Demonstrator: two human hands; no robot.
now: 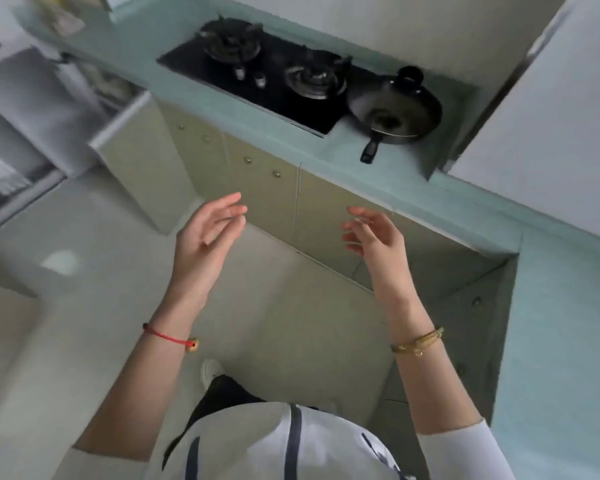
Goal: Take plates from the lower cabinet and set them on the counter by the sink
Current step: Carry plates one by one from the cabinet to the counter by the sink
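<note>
My left hand [208,233] and my right hand [374,233] are both raised in front of me, palms facing each other, fingers loosely apart, holding nothing. They hover before the beige lower cabinet doors [260,188] under the teal counter [378,174]. The doors with small round knobs are closed. At the far left one cabinet door [132,157] stands open. No plates are in view, and no sink is visible.
A black two-burner gas hob [274,74] is set into the counter, with a black frying pan [395,112] at its right. The counter turns a corner along the right [565,323]. Pale floor tiles lie below. A white appliance [551,109] stands at upper right.
</note>
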